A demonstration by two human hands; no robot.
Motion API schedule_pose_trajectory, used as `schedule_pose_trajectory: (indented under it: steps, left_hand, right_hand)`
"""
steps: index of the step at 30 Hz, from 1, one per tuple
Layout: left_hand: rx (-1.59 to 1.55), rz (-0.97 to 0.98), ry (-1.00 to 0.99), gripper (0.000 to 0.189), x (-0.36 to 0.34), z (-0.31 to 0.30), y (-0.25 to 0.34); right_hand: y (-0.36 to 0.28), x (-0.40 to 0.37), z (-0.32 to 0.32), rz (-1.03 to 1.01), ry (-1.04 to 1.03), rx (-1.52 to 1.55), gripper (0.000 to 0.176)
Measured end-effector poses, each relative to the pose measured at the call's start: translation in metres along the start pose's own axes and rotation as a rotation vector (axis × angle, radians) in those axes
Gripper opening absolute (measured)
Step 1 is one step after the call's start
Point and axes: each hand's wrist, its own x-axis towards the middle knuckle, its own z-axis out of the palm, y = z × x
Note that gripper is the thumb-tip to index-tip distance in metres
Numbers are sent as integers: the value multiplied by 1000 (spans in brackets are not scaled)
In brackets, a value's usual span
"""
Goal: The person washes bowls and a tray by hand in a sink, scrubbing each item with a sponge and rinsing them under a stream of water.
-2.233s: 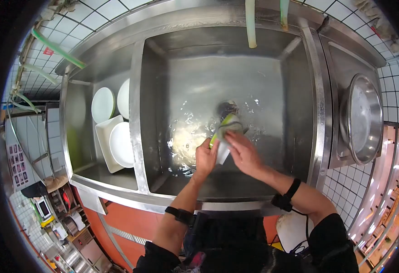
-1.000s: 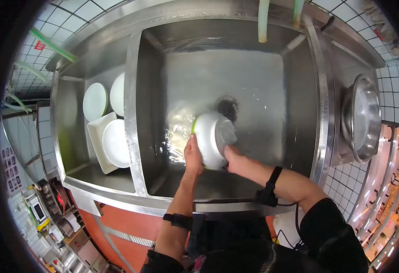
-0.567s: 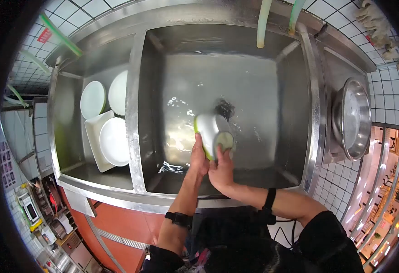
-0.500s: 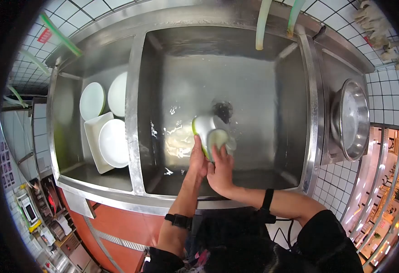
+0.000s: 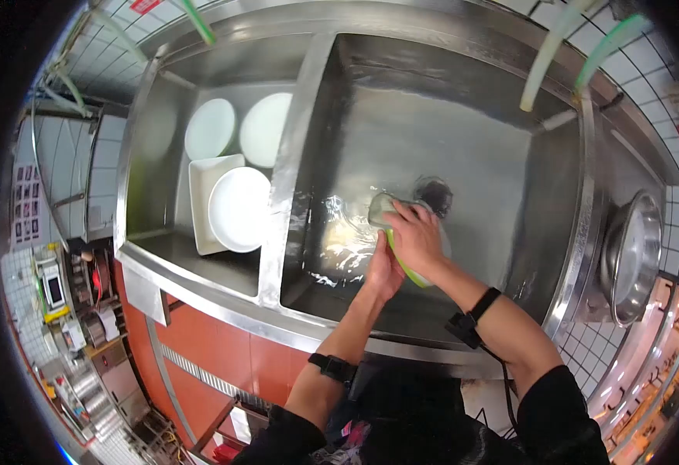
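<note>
Both my hands are down in the large steel sink basin [image 5: 479, 147], near the drain [image 5: 433, 194]. My left hand [image 5: 384, 273] grips the near rim of a white bowl with a green outside [image 5: 411, 273], held on edge and mostly hidden behind my hands. My right hand [image 5: 416, 235] lies over the bowl and presses a pale green sponge [image 5: 380, 208] against it. Shallow water glints on the basin floor to the left of the bowl.
The left basin [image 5: 153, 132] holds two round white plates [image 5: 209, 128] leaning at the back and a square white dish [image 5: 204, 174] with a round plate [image 5: 238, 209] on it. A steel bowl [image 5: 632, 256] sits at the right. Two hoses [image 5: 544, 54] hang over the sink.
My view has swung left and down. My right hand has moved from the near side onto the top of the bowl with the sponge; my left hand stays on the rim.
</note>
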Motion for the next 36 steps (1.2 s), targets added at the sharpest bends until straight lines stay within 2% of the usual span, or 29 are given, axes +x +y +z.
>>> schedule_pose_trajectory:
  steps: [1,4,9,11,12,13,15,16,17,18,19,21,22,24,31,33,34,36]
  left_hand:
    - [305,131,433,70,-5,41,-5]
    - [168,121,426,71,-15,67,-3]
    - [264,191,389,69,-4,35,-1]
    - [369,214,566,52,-4,38,-3]
    - [369,290,585,41,-3,28,-2]
    - [371,287,584,41,-3,29,-4]
    - [580,475,736,38,-2,29,-8]
    - [654,520,830,40,1,25,-8]
    - [657,519,831,40,1,21,-7]
    - [720,543,887,41,2,20,-7]
    - [782,564,941,43,3,20,-9]
    - [867,530,965,45,6,25,-13]
    - [954,504,990,46,5,25,-13]
    - [959,520,968,48,4,23,-14]
    - [960,517,979,50,4,22,-13]
    - [918,521,964,50,3,20,-14]
    - [873,525,943,51,4,19,-15]
    - [866,513,939,51,6,17,-12]
  right_hand:
    - [-3,-6,-2,-11,-7,3,36]
    - [-12,-40,-21,-157,-8,-7,35]
    - [-5,-87,-33,-96,-30,71,28]
    - [9,-104,-27,-30,-67,129,29]
    - [18,-107,-23,-26,-64,126,29]
    - [27,-109,-19,38,5,243,27]
    - [34,-110,-12,103,73,361,25]
    - [36,-106,-9,359,78,465,25]
    - [38,-103,-6,616,81,565,26]
    - [62,-107,20,540,183,513,26]
    - [61,-103,16,545,185,512,26]
    - [59,-89,11,491,-80,510,32]
    - [56,-81,17,497,-81,513,32]
    - [48,-64,31,225,153,533,38]
    - [78,-14,60,337,33,498,45]
    - [86,-20,63,455,-7,239,43]
    - [94,-22,61,484,-136,202,38]
    - [103,-34,55,506,-168,169,39]
